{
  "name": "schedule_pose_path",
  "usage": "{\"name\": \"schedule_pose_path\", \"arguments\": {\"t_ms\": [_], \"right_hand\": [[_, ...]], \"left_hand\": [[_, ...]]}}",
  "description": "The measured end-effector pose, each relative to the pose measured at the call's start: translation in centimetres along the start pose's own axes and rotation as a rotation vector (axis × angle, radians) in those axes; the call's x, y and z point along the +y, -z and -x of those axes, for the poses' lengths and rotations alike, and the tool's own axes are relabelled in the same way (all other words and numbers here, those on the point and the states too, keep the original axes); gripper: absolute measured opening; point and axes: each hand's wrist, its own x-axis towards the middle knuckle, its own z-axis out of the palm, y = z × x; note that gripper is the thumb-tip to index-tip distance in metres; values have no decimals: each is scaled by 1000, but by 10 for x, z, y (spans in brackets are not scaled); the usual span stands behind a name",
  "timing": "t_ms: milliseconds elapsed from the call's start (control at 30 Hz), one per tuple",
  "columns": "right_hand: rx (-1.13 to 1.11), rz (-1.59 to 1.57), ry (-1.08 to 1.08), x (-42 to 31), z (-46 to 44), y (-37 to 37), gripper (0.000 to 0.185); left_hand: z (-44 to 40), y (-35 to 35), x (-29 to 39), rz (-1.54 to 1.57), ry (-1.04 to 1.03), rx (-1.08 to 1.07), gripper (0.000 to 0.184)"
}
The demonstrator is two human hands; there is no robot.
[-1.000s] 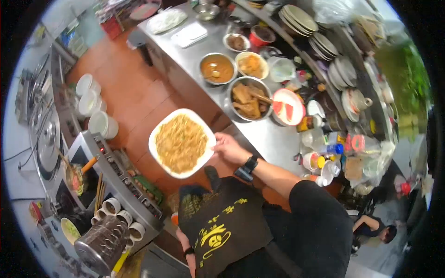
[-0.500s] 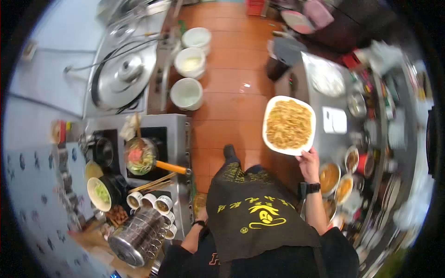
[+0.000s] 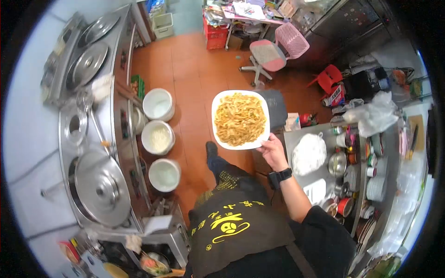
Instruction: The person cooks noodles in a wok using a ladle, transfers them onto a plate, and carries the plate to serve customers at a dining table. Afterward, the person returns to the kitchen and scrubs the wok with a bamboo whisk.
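A white square plate [image 3: 216, 133] piled with brown fried noodles [image 3: 239, 118] is held out in front of me over the tiled floor. Gripping its near right corner is my right hand [image 3: 274, 153], with a dark watch on the wrist. The plate looks about level. My left hand is out of sight. At the bottom left, a pan with noodles and something red [image 3: 155, 265] sits on the stove, partly cut off by the frame's lower edge.
White buckets [image 3: 164, 175] stand along the left cooking counter, which bears large lidded pots [image 3: 102, 187]. On the right runs a steel counter [image 3: 296, 139] with bowls and stacked dishes. A dark bin [image 3: 276, 104], a pink chair [image 3: 269, 55] and a cluttered desk lie ahead.
I have moved forward and the view has turned; the stove slid to the bottom left. The noodle plate stays in my right hand. My left hand has gone out of view.
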Motion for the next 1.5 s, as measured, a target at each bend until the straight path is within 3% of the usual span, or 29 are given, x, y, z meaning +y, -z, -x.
{"name": "schedule_pose_path", "arguments": {"t_ms": [133, 233, 267, 300, 333, 367, 400, 433, 500, 533, 567, 600, 633, 700, 767, 833, 900, 1000, 1033, 1133, 1200, 1233, 1300, 1400, 1467, 1500], "right_hand": [[-31, -6, 11, -21, -126, -95, 23], [-47, 5, -15, -42, -236, -146, 31], [-61, 11, -9, -43, -275, -161, 30], [-63, -22, 9, -48, -314, -181, 30], [-76, -13, 9, -56, -353, -201, 30], [-84, -2, 12, -66, -394, -220, 30], [-82, 7, 9, -74, -428, -233, 30], [-132, -22, 7, -78, -469, -243, 30], [-91, -3, 10, -96, -541, -282, 29], [-81, 6, 2, -104, -574, -306, 28], [-60, 9, 20, -115, -604, -326, 27], [-71, 12, 21, -128, -640, -349, 25], [-72, 8, 14, -139, -671, -370, 23], [-89, -4, 2, -158, -735, -408, 21], [-88, 10, 13, -187, -796, -458, 19], [-107, -9, 7, -206, -870, -490, 19], [-158, -18, 0, -220, -955, -516, 21], [-181, 8, -35, -253, -1079, -559, 25], [-209, 53, 19, -254, -1123, -553, 33], [-221, 11, -15, -290, -1237, -599, 34], [-184, 40, 50, -319, -1305, -619, 34], [-189, 25, 51, -345, -1331, -638, 34], [-176, -15, 26, -366, -1413, -620, 35], [-72, 41, 186, -432, -1513, -640, 41], [76, 49, 224, -472, -1578, -670, 38], [25, 36, 206, -486, -1603, -644, 38]], "left_hand": [[-82, -14, 131, -6, -98, -36, 21], [-195, -31, 229, -30, -340, -190, 24], [-205, -35, 293, -456, -502, -56, 17], [-197, -49, 373, -214, -200, -83, 10], [-232, -49, 415, -76, -381, -109, 12], [-270, -58, 460, -202, -688, -17, 17], [-298, -65, 515, -121, -581, -49, 20], [-292, -86, 602, 8, -517, -79, 17], [-352, -108, 725, 52, -581, -109, 25], [-380, -118, 791, -60, -757, -105, 33], [-384, -147, 877, -176, -718, -30, 40], [-360, -175, 975, -356, -998, 9, 45], [-364, -199, 1059, -349, -936, -42, 47], [-350, -252, 1222, -309, -1048, -83, 43], [-383, -306, 1364, -164, -1193, -319, 28], [-322, -373, 1501, -255, -1383, -386, 19], [-332, -442, 1615, -345, -1393, -568, 24], [-349, -525, 1759, -395, -1380, -796, 47], [-396, -558, 1800, -334, -1416, -717, 52], [-462, -543, 1928, -151, -1479, -200, 58], [-498, -515, 2000, 140, -1527, -128, 51], [-535, -478, 2045, -121, -1730, 3, 41], [-540, -452, 2089, -112, -1788, 240, 37], [-533, -461, 2128, -319, -1935, 708, 32], [-534, -491, 2147, -668, -2005, 1231, 30], [-528, -524, 2149, -937, -1980, 1661, 30]]}}
